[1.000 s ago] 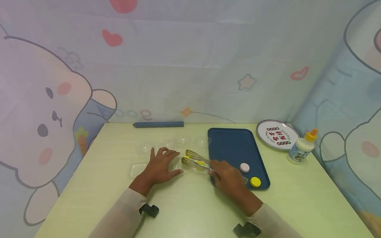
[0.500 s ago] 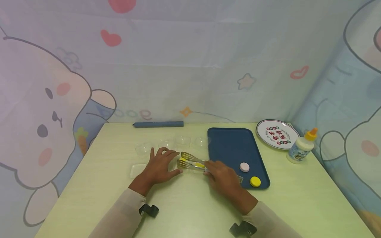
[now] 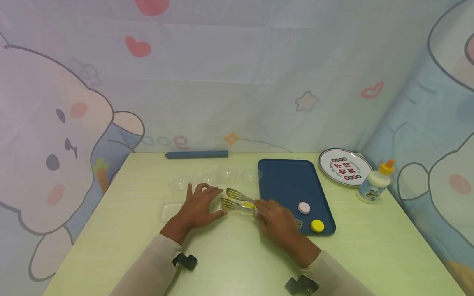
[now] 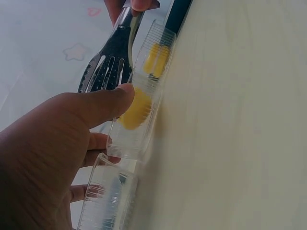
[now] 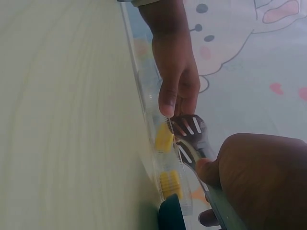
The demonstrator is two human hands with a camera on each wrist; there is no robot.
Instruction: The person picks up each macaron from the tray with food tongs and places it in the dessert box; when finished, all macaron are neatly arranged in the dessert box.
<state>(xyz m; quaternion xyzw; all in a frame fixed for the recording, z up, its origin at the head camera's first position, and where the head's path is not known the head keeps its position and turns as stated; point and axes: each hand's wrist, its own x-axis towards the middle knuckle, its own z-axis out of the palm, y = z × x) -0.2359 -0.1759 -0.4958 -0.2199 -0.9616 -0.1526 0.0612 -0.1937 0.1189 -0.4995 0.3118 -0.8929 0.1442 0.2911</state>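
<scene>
My right hand [image 3: 279, 222] grips a pair of metal serving tongs [image 3: 234, 193], its slotted ends spread over a clear plastic box [image 4: 123, 147]. Inside that box, near the tong ends, sits a yellow macaron [image 4: 136, 110]. A second yellow macaron [image 5: 170, 184] is in the compartment nearer the tray. At the box's left end my left hand [image 3: 198, 207] holds it, thumb along the near edge and fingers on the far side. Beside this hand, in the left wrist view, is another clear box [image 4: 108, 201] with no macaron showing in it.
A blue tray [image 3: 289, 181] right of the box bears a pink macaron [image 3: 304, 208] and a yellow macaron [image 3: 317, 226]. Beyond it are a white plate [image 3: 326, 170] and a glue bottle [image 3: 372, 187]. Clear lids [image 3: 226, 174] and a blue stick-shaped object [image 3: 197, 155] lie behind the hands.
My right hand and the tongs have shifted slightly left along the box, then held nearly still over the last half second. The left hand stays in place.
</scene>
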